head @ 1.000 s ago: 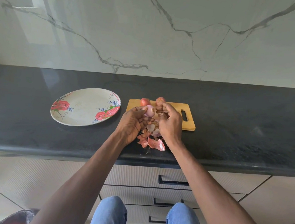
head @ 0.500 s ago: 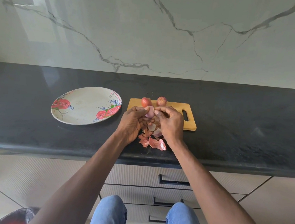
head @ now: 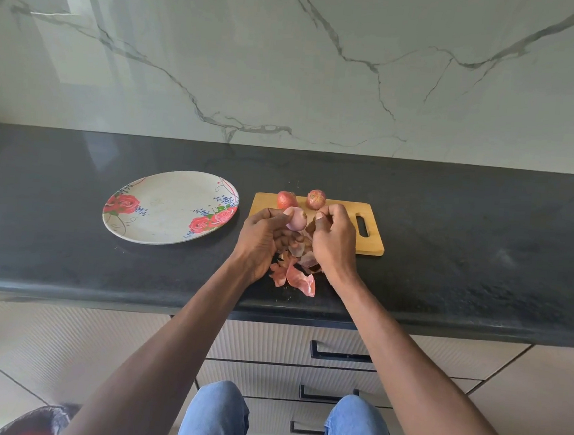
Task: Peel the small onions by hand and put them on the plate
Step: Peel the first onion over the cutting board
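Head cam: left hand (head: 263, 239) grips peeled onion (head: 295, 218), plate (head: 161, 221) w/o onions.

Three onions (head: 296, 219), one plate (head: 161, 231), one board (head: 369, 244).

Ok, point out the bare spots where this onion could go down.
The plate is bare across its middle. The counter right of the board is bare too, and so is the board's right end by the handle slot. It is crowded at the board's left, with two unpeeled onions, both hands and the skins at the counter's front.

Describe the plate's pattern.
Off-white plate with red roses and blue sprigs at its rim; head view.
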